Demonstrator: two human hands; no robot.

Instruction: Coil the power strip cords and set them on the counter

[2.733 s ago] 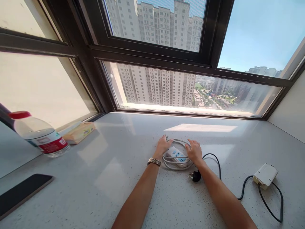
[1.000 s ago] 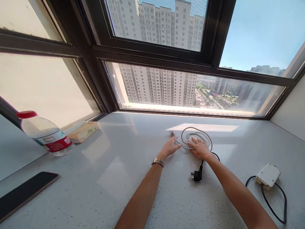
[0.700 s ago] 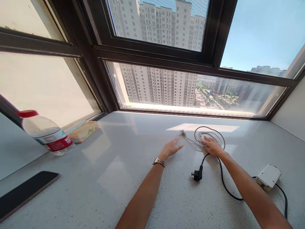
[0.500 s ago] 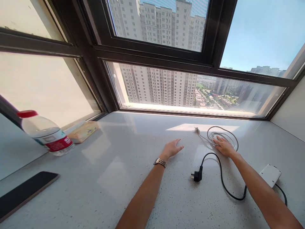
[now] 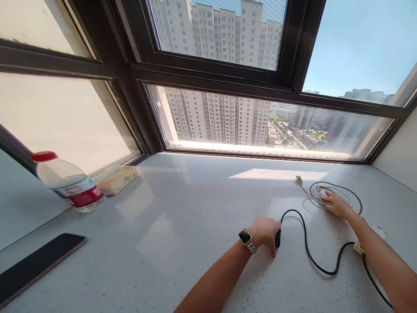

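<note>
Two hands worked a pale speckled table beneath a high-rise window. Fingers of the left hand curled down and closed around a black plug in the lower middle of the frame, the plug mostly hidden under the palm. A metal-banded watch sat on that wrist. Fingers of the right hand lay flat and close together, pressing on a coiled white cord at the right of the frame, its loose plug end pointing toward the glass.

From the black plug a black cable looped across the table to a white adapter box, partly hidden behind the right forearm at the lower right.

At the left edge stood a red-capped water bottle, a yellow pack just beyond it, and a dark phone well apart at lower left.

A hard pull on the plug could probably drag the adapter box along, since the cable had little slack; it could also snag the forearm lying across it. The white coil could spring loose if the flat hand lifted.
</note>
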